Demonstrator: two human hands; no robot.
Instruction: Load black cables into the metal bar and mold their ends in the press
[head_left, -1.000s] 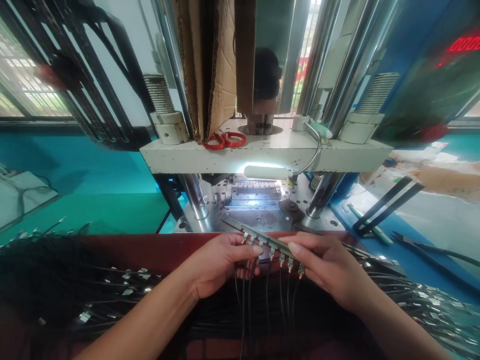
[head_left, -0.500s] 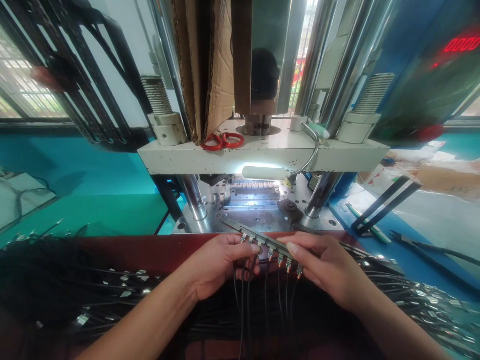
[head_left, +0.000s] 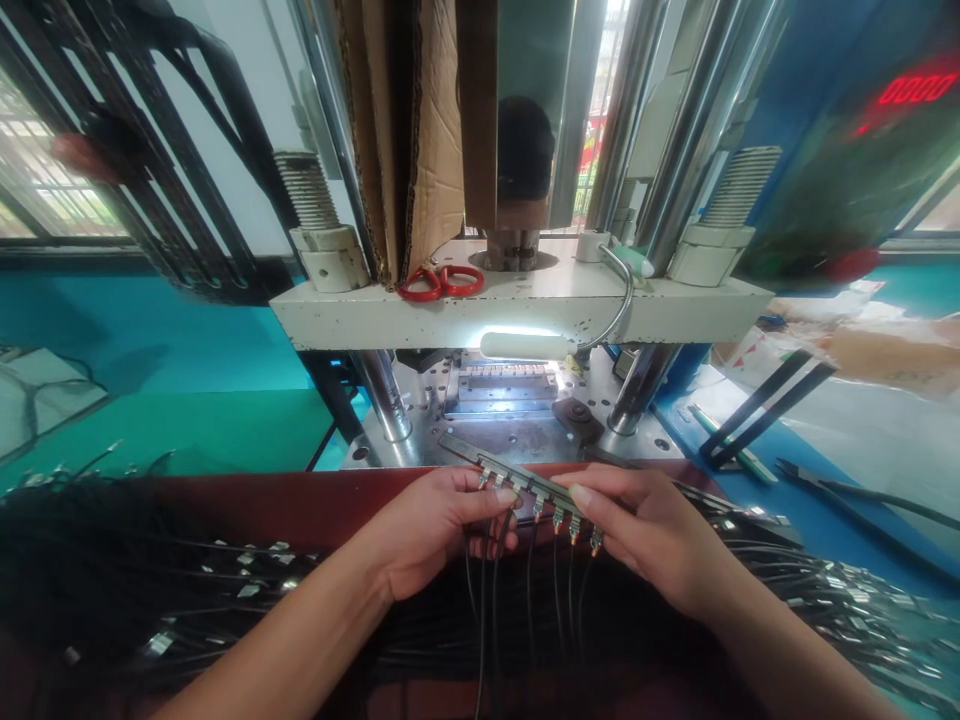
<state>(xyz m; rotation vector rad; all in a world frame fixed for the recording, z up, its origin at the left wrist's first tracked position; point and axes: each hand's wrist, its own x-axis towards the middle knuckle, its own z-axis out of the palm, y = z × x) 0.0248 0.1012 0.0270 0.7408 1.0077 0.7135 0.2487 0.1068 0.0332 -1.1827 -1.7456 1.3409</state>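
Observation:
A narrow metal strip fixture [head_left: 525, 482] is held between both hands, tilted down to the right. Several small metal connectors [head_left: 557, 518] sit in a row along its lower edge, each with a thin black cable [head_left: 529, 580] hanging down. My left hand [head_left: 431, 525] pinches the strip left of its middle, thumb over a connector. At the right part of the strip, my right hand [head_left: 652, 535] grips with thumb on the near side. The fingers behind the strip are partly hidden. Beyond it, a lit die block [head_left: 504, 392] sits on the press bed.
The white press plate [head_left: 510, 312] spans above, carrying red-handled scissors [head_left: 441, 283] and a small lamp [head_left: 527, 346]. Steel posts [head_left: 383, 395] flank the die. Bundles of black cables with metal ends [head_left: 247, 570] lie left and right. Pliers [head_left: 810, 480] rest on the blue surface at right.
The whole view has shifted very slightly. Both hands keep the same hold on the strip, with almost no movement.

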